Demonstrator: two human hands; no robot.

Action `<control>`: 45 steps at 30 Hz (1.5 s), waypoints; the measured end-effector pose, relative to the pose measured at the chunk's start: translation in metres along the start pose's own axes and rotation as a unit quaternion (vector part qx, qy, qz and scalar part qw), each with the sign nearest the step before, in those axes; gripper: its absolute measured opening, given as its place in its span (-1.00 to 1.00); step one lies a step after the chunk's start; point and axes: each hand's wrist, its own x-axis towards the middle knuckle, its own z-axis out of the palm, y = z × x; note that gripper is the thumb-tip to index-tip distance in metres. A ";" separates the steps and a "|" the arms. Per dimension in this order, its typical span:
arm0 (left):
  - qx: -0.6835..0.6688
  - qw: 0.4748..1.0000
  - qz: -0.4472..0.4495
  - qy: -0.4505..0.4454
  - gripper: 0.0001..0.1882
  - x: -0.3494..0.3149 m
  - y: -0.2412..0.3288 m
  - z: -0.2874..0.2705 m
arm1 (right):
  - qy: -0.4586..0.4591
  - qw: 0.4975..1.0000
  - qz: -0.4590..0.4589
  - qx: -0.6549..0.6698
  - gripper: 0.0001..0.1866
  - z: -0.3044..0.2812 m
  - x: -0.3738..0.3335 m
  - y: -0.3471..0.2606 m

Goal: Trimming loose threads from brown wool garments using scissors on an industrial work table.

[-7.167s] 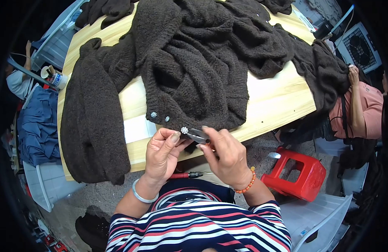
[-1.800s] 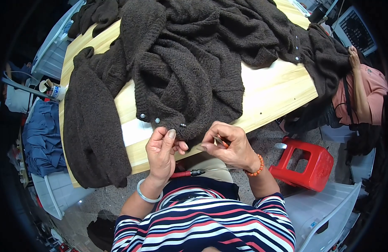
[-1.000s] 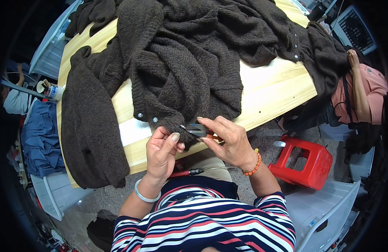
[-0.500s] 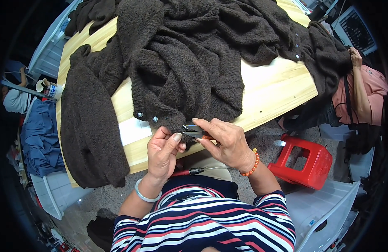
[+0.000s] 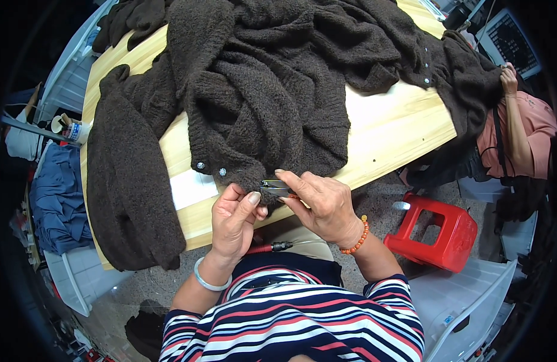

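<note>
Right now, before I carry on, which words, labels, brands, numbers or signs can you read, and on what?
No text is readable.
White tub, far left: blue print, too small to read.
Pale bin, lower right: small blue label, too small to read.
Brown sweater: no writing visible.

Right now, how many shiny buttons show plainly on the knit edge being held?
2: the left button near the knit edge's corner, and the right button above the left hand in the picture. Another may be hidden at the blades.

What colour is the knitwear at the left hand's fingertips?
Dark brown; the knitwear shows best in the head view.
</note>
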 end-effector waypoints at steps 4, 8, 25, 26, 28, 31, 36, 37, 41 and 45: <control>-0.022 1.000 -0.021 -0.005 -0.86 0.001 0.000 -0.001 | 0.013 1.000 -0.014 -0.005 -0.51 0.003 -0.001 0.002; -0.059 0.997 -0.043 -0.025 -0.84 0.002 -0.001 -0.002 | 0.021 0.999 -0.023 -0.016 -0.52 0.003 -0.001 0.002; -0.076 0.996 -0.046 -0.032 -0.82 0.002 0.000 -0.002 | 0.082 0.986 0.051 0.135 -0.52 0.003 -0.002 0.006; -0.076 0.996 -0.046 -0.031 -0.81 0.002 -0.001 -0.002 | 0.102 0.971 0.086 0.199 -0.53 0.003 -0.004 0.008; -0.066 0.996 -0.040 -0.034 -0.80 0.001 -0.002 -0.003 | 0.066 0.968 0.087 0.226 -0.51 -0.008 -0.003 0.009; -0.033 0.998 -0.031 -0.038 -0.79 -0.003 -0.007 -0.001 | 0.055 0.965 0.026 0.255 -0.44 -0.006 0.004 0.001; -0.026 0.996 -0.018 -0.080 -0.82 -0.008 -0.011 -0.004 | 0.013 0.948 0.020 0.316 -0.61 0.009 0.002 0.001; -0.026 0.996 -0.016 -0.079 -0.82 -0.008 -0.011 -0.006 | 0.012 0.948 0.018 0.317 -0.61 0.008 0.001 0.002; -0.039 0.997 -0.029 -0.053 -0.86 -0.010 -0.007 -0.008 | 0.085 0.940 0.141 0.299 -0.89 0.003 -0.005 0.014; -0.035 0.998 -0.028 -0.049 -0.87 -0.010 -0.009 -0.010 | 0.169 0.928 0.140 0.302 -0.90 -0.009 -0.009 0.033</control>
